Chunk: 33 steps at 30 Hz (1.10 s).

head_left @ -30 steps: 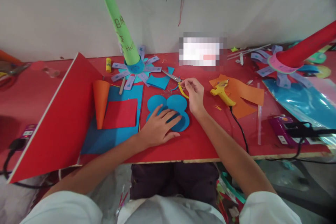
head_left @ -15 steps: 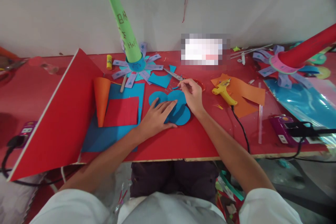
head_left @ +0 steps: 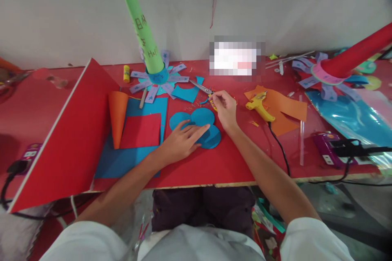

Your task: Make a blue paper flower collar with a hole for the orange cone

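My left hand [head_left: 181, 140] lies over rounded blue paper pieces [head_left: 202, 116], its fingers stretched out and touching them. The lobes partly overlap, and my fingers cover some of them. My right hand [head_left: 226, 110] is curled in a pinch just right of them, by the scissors [head_left: 200, 86]. A bit of yellow shows at its fingertips, but what they hold, if anything, is unclear. The scissors lie with their blades toward the upper left; the handles are mostly hidden behind my right hand. Blue paper offcuts [head_left: 185, 94] lie beyond the lobes.
At left stand an upright red board [head_left: 70, 130] and an orange paper cone [head_left: 117, 118]. A green paper tower [head_left: 142, 32] rises at the back. A yellow glue gun [head_left: 259, 107] rests on orange paper [head_left: 289, 107], its cord [head_left: 280, 149] trailing to the table edge. A purple power strip [head_left: 325, 150] sits right.
The blue lobes have spread apart and turned a little under my left hand, which has slid slightly down. My right hand remains pinched near the scissors, with yellow now showing at its fingertips.
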Tool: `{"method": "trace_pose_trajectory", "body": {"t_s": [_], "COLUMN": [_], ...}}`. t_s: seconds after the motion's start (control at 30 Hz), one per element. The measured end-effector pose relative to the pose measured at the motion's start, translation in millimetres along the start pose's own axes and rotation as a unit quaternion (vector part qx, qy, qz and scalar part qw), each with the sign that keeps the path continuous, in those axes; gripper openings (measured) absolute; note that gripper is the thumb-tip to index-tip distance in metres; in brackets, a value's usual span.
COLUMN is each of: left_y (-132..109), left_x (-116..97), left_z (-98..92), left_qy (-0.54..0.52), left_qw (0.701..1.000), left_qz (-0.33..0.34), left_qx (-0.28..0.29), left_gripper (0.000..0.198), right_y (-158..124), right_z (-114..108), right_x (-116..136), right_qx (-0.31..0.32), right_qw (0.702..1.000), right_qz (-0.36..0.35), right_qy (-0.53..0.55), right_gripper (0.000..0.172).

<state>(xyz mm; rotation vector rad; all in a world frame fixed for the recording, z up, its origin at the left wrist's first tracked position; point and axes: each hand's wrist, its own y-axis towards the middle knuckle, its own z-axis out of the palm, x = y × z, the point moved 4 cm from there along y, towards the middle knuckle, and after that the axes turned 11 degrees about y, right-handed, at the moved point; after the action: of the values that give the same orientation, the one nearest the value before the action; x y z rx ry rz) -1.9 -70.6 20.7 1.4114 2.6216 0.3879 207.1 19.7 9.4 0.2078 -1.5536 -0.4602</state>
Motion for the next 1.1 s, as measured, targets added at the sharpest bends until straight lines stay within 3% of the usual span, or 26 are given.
{"method": "trace_pose_trajectory", "body": {"t_s": [0.1,0.17,0.3,0.4,0.47,0.53,0.67,0.8,0.87,0.97,1.1], "left_y": [-1,0,2,6,8,9,6,0,0,5,11], "left_x": [4,9,30,51,63,70,76,78,75,62,46], "left_z": [-1.3,-1.7,1.9,13.5,22.9,28.7,24.2,13.1,12.4,15.0,15.6], "left_qy": [0.024,0.021,-0.028,-0.097,-0.141,-0.174,-0.247,-0.322,-0.402,-0.518,-0.529], "left_qw": [0.999,0.998,0.983,0.963,0.951,0.943,0.919,0.886,0.861,0.821,0.832], "left_qz": [-0.019,-0.051,-0.175,-0.241,-0.264,-0.272,-0.277,-0.286,-0.274,-0.23,-0.17], "left_qx": [-0.01,-0.012,-0.043,-0.069,-0.073,-0.08,-0.13,-0.172,-0.151,-0.063,0.009], "left_gripper": [0.048,0.043,0.036,0.042,0.043,0.044,0.04,0.03,0.034,0.05,0.047], "right_y": [0,0,-3,-7,-9,-8,-6,-4,-6,-9,-7], "right_z": [-2,-3,-1,5,9,12,15,11,12,15,14], "right_x": [8,12,14,23,29,30,23,24,24,22,17], "right_qx": [0.046,0.082,0.145,0.155,0.152,0.174,0.25,0.207,0.174,0.137,0.115], "right_qw": [0.985,0.948,0.89,0.92,0.956,0.974,0.965,0.958,0.942,0.932,0.966], "right_qz": [-0.054,-0.075,-0.012,0.006,0.015,0.035,0.075,0.117,0.161,0.179,0.108], "right_qy": [-0.16,-0.299,-0.432,-0.361,-0.252,-0.143,0.004,0.159,0.239,0.285,0.204], "right_gripper": [0.058,0.062,0.065,0.067,0.064,0.059,0.048,0.039,0.035,0.04,0.035]}}
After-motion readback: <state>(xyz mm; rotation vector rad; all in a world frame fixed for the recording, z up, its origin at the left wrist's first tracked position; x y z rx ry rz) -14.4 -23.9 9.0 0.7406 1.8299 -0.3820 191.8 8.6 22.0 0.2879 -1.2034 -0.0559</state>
